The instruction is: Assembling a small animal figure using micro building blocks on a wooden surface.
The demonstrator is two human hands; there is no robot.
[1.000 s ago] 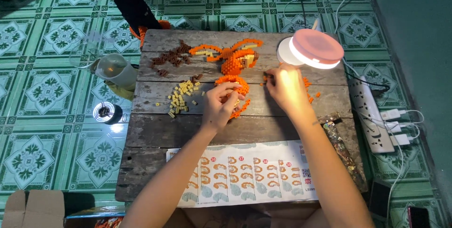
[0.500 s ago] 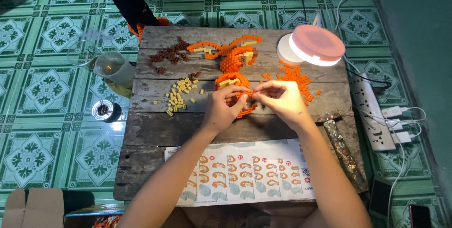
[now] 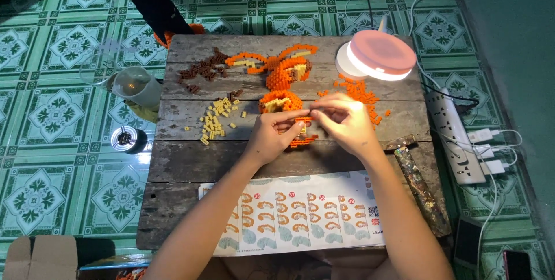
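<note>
Both hands meet mid-table: left hand [image 3: 270,136] and right hand [image 3: 346,124] pinch narrow on the small orange brick strip [image 3: 302,120], its long axis left-right between their fingertips, just near of the orange brick model [image 3: 281,86].

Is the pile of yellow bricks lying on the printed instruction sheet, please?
No, the yellow bricks lie on the bare wooden table, apart from the instruction sheet.
</note>
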